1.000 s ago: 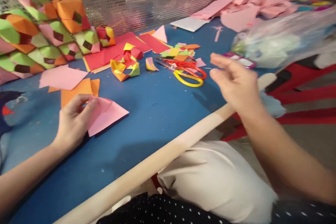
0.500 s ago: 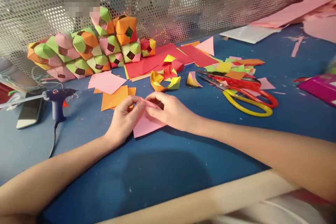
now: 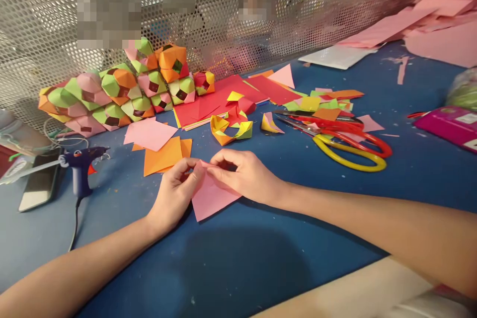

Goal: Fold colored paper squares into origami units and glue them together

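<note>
A pink paper sheet (image 3: 214, 195) lies between my hands on the blue table, one corner pointing toward me. My left hand (image 3: 177, 191) pinches its far left edge between thumb and fingers. From the right, my right hand (image 3: 249, 175) grips the same far edge, its fingertips close to the left ones. Just beyond the hands sits a folded ring of yellow, orange and red paper (image 3: 231, 124). Orange squares (image 3: 162, 159) and a pink piece (image 3: 149, 133) lie to the left of it.
A glue gun (image 3: 81, 169) and a phone (image 3: 40, 179) are at left. Folded paper balls (image 3: 119, 84) are stacked against the mesh panel (image 3: 212, 25). Red sheets (image 3: 208, 102) lie behind the ring. Scissors (image 3: 346, 151), paper scraps (image 3: 324, 102) and a magenta packet (image 3: 447, 126) are at right.
The camera view has tilted, so the table things sit lower in the picture. Both hands still hold the pink sheet, and more of its surface shows between them.
</note>
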`<state>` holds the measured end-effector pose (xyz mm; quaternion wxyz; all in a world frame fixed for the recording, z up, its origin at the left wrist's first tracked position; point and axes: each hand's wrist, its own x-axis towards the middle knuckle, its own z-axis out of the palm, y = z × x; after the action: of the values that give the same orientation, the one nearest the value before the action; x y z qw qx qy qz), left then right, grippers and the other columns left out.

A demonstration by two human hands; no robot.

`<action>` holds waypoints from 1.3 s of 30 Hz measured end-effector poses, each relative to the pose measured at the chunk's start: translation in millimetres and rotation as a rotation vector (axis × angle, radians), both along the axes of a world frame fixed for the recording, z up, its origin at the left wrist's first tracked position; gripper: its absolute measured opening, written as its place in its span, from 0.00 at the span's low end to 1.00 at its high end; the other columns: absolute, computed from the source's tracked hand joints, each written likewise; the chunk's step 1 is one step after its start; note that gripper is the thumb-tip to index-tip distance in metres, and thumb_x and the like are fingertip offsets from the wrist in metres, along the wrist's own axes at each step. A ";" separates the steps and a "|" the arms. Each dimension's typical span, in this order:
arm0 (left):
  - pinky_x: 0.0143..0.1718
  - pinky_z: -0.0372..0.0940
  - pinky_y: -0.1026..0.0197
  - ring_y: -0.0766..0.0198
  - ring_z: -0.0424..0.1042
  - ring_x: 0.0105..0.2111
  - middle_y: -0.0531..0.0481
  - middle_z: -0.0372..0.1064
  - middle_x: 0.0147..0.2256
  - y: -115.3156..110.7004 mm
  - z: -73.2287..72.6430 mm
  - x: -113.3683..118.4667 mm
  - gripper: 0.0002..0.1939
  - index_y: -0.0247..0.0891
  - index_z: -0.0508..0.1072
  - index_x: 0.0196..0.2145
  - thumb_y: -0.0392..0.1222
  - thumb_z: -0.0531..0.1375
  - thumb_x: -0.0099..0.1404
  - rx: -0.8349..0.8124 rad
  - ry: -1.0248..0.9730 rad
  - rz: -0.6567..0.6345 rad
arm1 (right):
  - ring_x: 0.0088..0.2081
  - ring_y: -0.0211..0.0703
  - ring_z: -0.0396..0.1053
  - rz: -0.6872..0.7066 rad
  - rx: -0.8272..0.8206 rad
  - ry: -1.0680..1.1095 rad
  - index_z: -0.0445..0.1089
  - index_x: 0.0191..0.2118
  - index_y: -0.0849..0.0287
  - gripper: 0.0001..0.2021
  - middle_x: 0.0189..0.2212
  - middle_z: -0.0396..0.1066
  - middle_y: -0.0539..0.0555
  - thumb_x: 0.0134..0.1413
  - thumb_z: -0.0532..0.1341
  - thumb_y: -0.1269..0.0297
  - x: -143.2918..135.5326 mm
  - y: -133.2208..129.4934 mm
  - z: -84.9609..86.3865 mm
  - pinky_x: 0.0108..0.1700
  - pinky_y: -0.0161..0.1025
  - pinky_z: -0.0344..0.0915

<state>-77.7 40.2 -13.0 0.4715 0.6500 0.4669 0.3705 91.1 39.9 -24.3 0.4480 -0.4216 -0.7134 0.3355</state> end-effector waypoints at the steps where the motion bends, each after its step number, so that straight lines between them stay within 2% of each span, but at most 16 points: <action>1: 0.30 0.59 0.67 0.68 0.62 0.29 0.53 0.67 0.30 -1.0 0.6 -0.2 0.11 0.39 0.72 0.36 0.49 0.57 0.62 -0.005 0.001 0.000 | 0.27 0.34 0.62 0.000 0.011 -0.006 0.66 0.28 0.60 0.06 0.24 0.67 0.48 0.54 0.58 0.66 0.1 -0.9 0.6 0.29 0.31 0.60; 6: 0.27 0.57 0.67 0.68 0.60 0.26 0.54 0.65 0.26 -5.7 3.7 0.0 0.13 0.37 0.71 0.32 0.50 0.57 0.62 0.007 0.039 -0.005 | 0.26 0.34 0.62 0.009 0.090 -0.040 0.65 0.27 0.60 0.07 0.23 0.66 0.48 0.54 0.58 0.66 2.1 -5.8 2.3 0.29 0.32 0.61; 13: 0.26 0.57 0.66 0.67 0.62 0.26 0.52 0.67 0.28 -9.4 6.3 0.6 0.14 0.37 0.70 0.33 0.51 0.57 0.61 -0.011 0.075 -0.028 | 0.27 0.36 0.63 0.002 0.164 -0.065 0.65 0.27 0.59 0.07 0.24 0.67 0.49 0.56 0.57 0.65 5.3 -8.3 0.9 0.31 0.33 0.62; 17: 0.25 0.57 0.67 0.68 0.61 0.24 0.53 0.65 0.25 -10.3 7.1 1.0 0.16 0.36 0.70 0.31 0.53 0.57 0.61 -0.023 0.115 -0.013 | 0.28 0.36 0.64 0.020 0.168 -0.057 0.66 0.28 0.59 0.06 0.25 0.67 0.49 0.55 0.57 0.66 5.1 -8.7 0.9 0.32 0.33 0.62; 20: 0.26 0.59 0.66 0.67 0.63 0.25 0.52 0.67 0.26 -11.5 8.2 1.6 0.15 0.35 0.71 0.31 0.52 0.57 0.61 -0.022 0.142 -0.003 | 0.28 0.35 0.63 0.053 0.145 -0.053 0.66 0.30 0.59 0.03 0.26 0.66 0.49 0.54 0.58 0.68 5.3 -9.4 2.0 0.32 0.33 0.62; 26: 0.27 0.60 0.67 0.67 0.65 0.27 0.52 0.68 0.28 -13.4 6.2 1.1 0.10 0.36 0.70 0.34 0.46 0.59 0.59 -0.090 0.072 -0.028 | 0.28 0.34 0.62 0.027 0.180 -0.056 0.65 0.30 0.59 0.02 0.26 0.66 0.49 0.53 0.58 0.70 7.2 -10.8 4.4 0.33 0.32 0.61; 34: 0.27 0.59 0.67 0.67 0.65 0.27 0.52 0.68 0.27 -13.7 5.5 1.9 0.11 0.36 0.71 0.31 0.47 0.60 0.58 -0.090 0.080 0.025 | 0.27 0.35 0.61 0.045 0.209 -0.118 0.64 0.29 0.58 0.04 0.25 0.64 0.48 0.51 0.58 0.73 9.4 -10.3 2.9 0.31 0.33 0.60; 39: 0.29 0.60 0.66 0.66 0.66 0.29 0.51 0.70 0.29 -12.7 5.4 1.2 0.11 0.36 0.72 0.32 0.47 0.60 0.59 -0.088 0.066 0.005 | 0.27 0.35 0.60 0.096 0.261 -0.097 0.65 0.30 0.58 0.03 0.26 0.63 0.49 0.52 0.57 0.72 12.1 -9.6 1.8 0.31 0.34 0.60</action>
<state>-76.5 27.5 -7.6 0.4831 0.6393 0.4995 0.3293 103.2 30.3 -22.5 0.4473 -0.3410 -0.7912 0.2401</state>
